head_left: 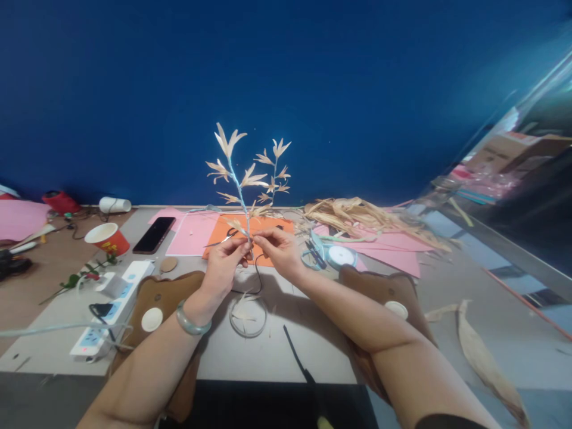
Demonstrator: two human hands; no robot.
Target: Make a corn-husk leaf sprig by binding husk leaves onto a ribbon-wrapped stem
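Note:
A branch [239, 189] with a light-blue wrapped stem and pale, dry, husk-like leaves stands upright between my hands. My left hand [227, 262] pinches it low on the stem, thumb against fingers. From the other side, my right hand [280, 251] closes its thumb and fingertips at the same spot. A smaller leafy sprig [273, 173] rises just right of the branch; whether they join is hidden. Below the hands, a wire ring [248, 316] with husk scraps lies on the table. Scissors [227, 237] rest on orange paper [286, 226] behind my left hand.
Dried husks [353, 213] are heaped at the back right near a ribbon spool [342, 256]. A phone [154, 234], a paper cup [108, 238] and a power strip [111, 313] stand left. Brown cushions [179, 292] lie under both forearms. A blue wall [286, 71] rises behind.

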